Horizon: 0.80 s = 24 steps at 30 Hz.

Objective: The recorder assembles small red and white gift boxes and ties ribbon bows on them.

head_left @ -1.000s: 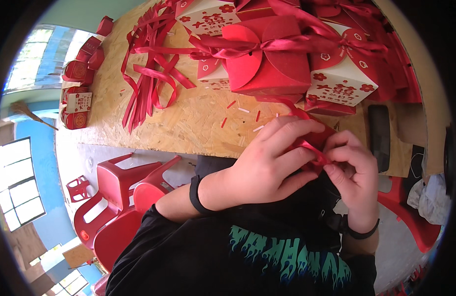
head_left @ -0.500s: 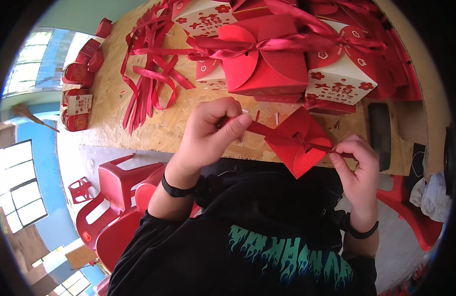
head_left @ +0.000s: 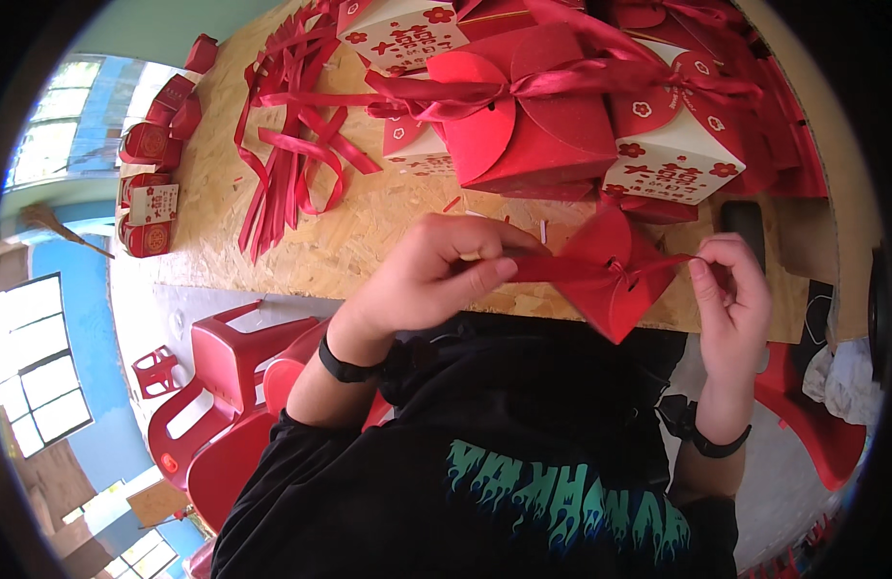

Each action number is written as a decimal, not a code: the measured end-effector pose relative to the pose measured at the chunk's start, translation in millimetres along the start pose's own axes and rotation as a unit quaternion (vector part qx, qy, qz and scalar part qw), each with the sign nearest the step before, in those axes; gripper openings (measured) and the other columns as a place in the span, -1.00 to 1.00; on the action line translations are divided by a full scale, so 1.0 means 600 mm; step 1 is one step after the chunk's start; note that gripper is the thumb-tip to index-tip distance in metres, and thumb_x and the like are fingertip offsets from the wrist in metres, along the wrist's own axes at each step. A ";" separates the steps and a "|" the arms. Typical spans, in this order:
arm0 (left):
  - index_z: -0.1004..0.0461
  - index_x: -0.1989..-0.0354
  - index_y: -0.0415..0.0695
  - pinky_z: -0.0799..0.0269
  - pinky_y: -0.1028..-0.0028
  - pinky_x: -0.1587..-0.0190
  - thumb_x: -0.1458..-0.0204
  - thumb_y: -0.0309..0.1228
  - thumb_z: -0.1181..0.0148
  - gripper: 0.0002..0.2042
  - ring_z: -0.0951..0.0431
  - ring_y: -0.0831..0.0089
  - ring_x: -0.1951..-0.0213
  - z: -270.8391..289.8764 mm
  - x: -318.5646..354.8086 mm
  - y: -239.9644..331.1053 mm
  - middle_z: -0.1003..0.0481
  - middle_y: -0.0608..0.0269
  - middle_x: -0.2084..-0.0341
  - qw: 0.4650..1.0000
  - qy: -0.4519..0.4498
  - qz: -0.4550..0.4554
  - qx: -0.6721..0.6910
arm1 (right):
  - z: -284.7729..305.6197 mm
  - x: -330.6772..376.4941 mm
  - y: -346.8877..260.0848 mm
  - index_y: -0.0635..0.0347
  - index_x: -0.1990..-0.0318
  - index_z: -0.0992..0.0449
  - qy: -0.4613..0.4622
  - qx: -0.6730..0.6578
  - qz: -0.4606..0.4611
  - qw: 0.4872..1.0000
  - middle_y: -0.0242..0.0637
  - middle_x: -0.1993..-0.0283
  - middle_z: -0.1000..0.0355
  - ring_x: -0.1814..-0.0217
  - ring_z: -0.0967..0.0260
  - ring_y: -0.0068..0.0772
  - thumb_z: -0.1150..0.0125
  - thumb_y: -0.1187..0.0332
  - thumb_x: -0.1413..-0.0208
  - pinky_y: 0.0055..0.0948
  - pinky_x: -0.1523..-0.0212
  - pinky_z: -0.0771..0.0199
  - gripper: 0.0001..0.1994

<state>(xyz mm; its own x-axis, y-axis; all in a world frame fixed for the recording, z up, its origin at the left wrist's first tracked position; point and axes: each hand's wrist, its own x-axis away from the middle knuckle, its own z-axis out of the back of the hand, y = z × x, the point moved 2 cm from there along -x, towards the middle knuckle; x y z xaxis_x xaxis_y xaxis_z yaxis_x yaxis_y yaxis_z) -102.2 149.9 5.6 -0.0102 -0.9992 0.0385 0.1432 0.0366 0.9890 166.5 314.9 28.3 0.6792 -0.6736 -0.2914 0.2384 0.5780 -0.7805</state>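
Observation:
A red gift box point(head_left: 615, 304) with overlapping rounded flaps rests at the table's near edge, its top turned toward me. A red ribbon point(head_left: 537, 269) runs through the middle of its top, where it is knotted or crossed; I cannot tell which. My left hand point(head_left: 436, 270) is closed, pinching the ribbon's left end between thumb and fingers. On the other side, my right hand point(head_left: 730, 287) pinches the right end near the box's corner. Both ends are stretched outward, roughly level. The lower part of the box is mostly hidden.
Red and cream gift boxes with tied ribbons point(head_left: 533, 116) are piled just beyond my hands. Loose red ribbons point(head_left: 291, 154) lie on the chipboard table point(head_left: 209, 207) to the left, with small boxes point(head_left: 147, 143) along its far left edge. Red plastic chairs point(head_left: 224, 357) stand below left.
Both hands and the box have shifted to the right. My right hand has pulled its ribbon end farther out and up. The piled box in front has been nudged slightly right.

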 end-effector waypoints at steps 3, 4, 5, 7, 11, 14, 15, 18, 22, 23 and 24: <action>-0.25 0.56 -0.23 -0.48 0.43 0.17 -0.18 -0.60 -0.14 -0.73 -0.67 0.21 0.08 -0.023 0.000 -0.004 -0.57 -0.27 -0.04 0.996 -0.009 -0.064 -0.067 | 0.000 0.020 0.006 0.29 0.21 -0.42 -0.027 -0.115 -0.159 0.980 -0.39 0.32 -0.48 0.34 -0.35 -0.65 -0.17 0.53 -0.30 -0.62 0.30 -0.34 -0.95; -0.25 0.56 -0.23 -0.48 0.43 0.17 -0.18 -0.60 -0.14 -0.73 -0.67 0.21 0.08 -0.027 -0.001 -0.006 -0.57 -0.27 -0.04 0.996 -0.009 -0.063 -0.067 | -0.005 0.023 0.004 0.29 0.21 -0.42 -0.031 -0.146 -0.162 0.975 -0.38 0.29 -0.51 0.35 -0.34 -0.67 -0.14 0.51 -0.33 -0.64 0.30 -0.33 -0.94; -0.23 0.57 -0.23 -0.49 0.43 0.17 -0.17 -0.61 -0.13 -0.72 -0.67 0.21 0.08 -0.031 0.000 -0.008 -0.57 -0.28 -0.02 0.996 -0.011 -0.080 -0.039 | -0.008 0.024 0.003 0.29 0.22 -0.42 -0.036 -0.178 -0.164 0.970 -0.38 0.27 -0.53 0.36 -0.34 -0.68 -0.11 0.50 -0.36 -0.65 0.31 -0.31 -0.93; -0.19 0.62 -0.23 -0.48 0.43 0.17 -0.15 -0.64 -0.10 -0.70 -0.67 0.20 0.06 -0.031 0.006 0.002 -0.60 -0.27 0.04 0.999 -0.033 -0.035 -0.016 | -0.006 0.024 0.006 0.29 0.21 -0.42 -0.031 -0.151 -0.158 0.975 -0.35 0.23 -0.55 0.33 -0.34 -0.70 -0.09 0.48 -0.37 -0.66 0.29 -0.31 -0.92; -0.19 0.61 -0.24 -0.46 0.44 0.21 -0.15 -0.64 -0.10 -0.70 -0.65 0.28 0.13 -0.032 0.009 -0.020 -0.61 -0.25 0.09 0.996 -0.067 -0.047 0.018 | -0.013 0.028 0.010 0.29 0.20 -0.42 -0.041 -0.157 -0.139 0.977 -0.26 0.14 -0.59 0.27 -0.32 -0.72 -0.06 0.46 -0.38 -0.66 0.22 -0.31 -0.90; -0.23 0.58 -0.25 -0.44 0.45 0.22 -0.16 -0.64 -0.09 -0.74 -0.61 0.38 0.20 -0.031 0.009 -0.032 -0.62 -0.19 0.11 0.998 -0.059 -0.024 -0.008 | -0.015 0.025 0.022 0.30 0.21 -0.43 -0.042 -0.178 -0.136 0.974 -0.27 0.12 -0.59 0.26 -0.29 -0.70 -0.09 0.48 -0.36 -0.64 0.18 -0.32 -0.91; -0.24 0.57 -0.26 -0.43 0.45 0.23 -0.16 -0.64 -0.08 -0.75 -0.58 0.41 0.24 -0.026 0.011 -0.033 -0.62 -0.16 0.12 0.999 -0.037 -0.002 -0.011 | -0.017 0.025 0.026 0.30 0.21 -0.43 -0.041 -0.178 -0.136 0.974 -0.27 0.12 -0.59 0.26 -0.29 -0.70 -0.09 0.48 -0.36 -0.64 0.18 -0.32 -0.91; -0.27 0.53 -0.27 -0.43 0.45 0.24 -0.19 -0.62 -0.09 -0.77 -0.54 0.41 0.31 -0.011 0.012 -0.039 -0.62 -0.07 0.14 0.999 -0.002 -0.004 -0.033 | -0.016 0.026 0.033 0.29 0.24 -0.42 -0.047 -0.141 -0.130 0.980 -0.34 0.27 -0.53 0.34 -0.21 -0.68 -0.11 0.49 -0.34 -0.62 0.25 -0.27 -0.92; -0.34 0.47 -0.28 -0.44 0.44 0.26 -0.23 -0.56 -0.14 -0.80 -0.55 0.38 0.33 0.006 0.009 -0.038 -0.62 -0.03 0.19 0.995 -0.041 -0.064 -0.068 | -0.009 0.030 0.035 0.27 0.27 -0.40 -0.109 -0.062 -0.120 0.985 -0.41 0.48 -0.28 0.43 -0.09 -0.66 -0.14 0.49 -0.31 -0.58 0.37 -0.15 -0.91; -0.37 0.44 -0.29 -0.44 0.44 0.26 -0.24 -0.54 -0.15 -0.81 -0.56 0.39 0.33 0.006 0.008 -0.035 -0.62 -0.01 0.22 0.992 -0.068 -0.067 -0.085 | -0.009 0.031 0.037 0.26 0.28 -0.39 -0.095 -0.063 -0.118 0.986 -0.42 0.52 -0.19 0.45 -0.05 -0.64 -0.14 0.49 -0.31 -0.57 0.40 -0.11 -0.90; -0.37 0.44 -0.29 -0.44 0.44 0.26 -0.24 -0.54 -0.15 -0.81 -0.56 0.39 0.33 0.008 0.009 -0.030 -0.62 -0.01 0.22 0.992 -0.067 -0.066 -0.085 | -0.011 0.033 0.041 0.26 0.28 -0.39 -0.096 -0.063 -0.118 0.986 -0.42 0.52 -0.19 0.45 -0.05 -0.64 -0.14 0.49 -0.31 -0.57 0.40 -0.11 -0.90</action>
<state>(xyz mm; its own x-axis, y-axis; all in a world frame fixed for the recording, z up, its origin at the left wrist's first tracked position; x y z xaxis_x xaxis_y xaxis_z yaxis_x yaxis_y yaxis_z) -109.3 143.9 -11.3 -0.1707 -0.9835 -0.0601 0.2969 -0.1095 0.9486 181.0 312.6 -0.2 0.7364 -0.6765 0.0072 0.3257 0.3452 -0.8802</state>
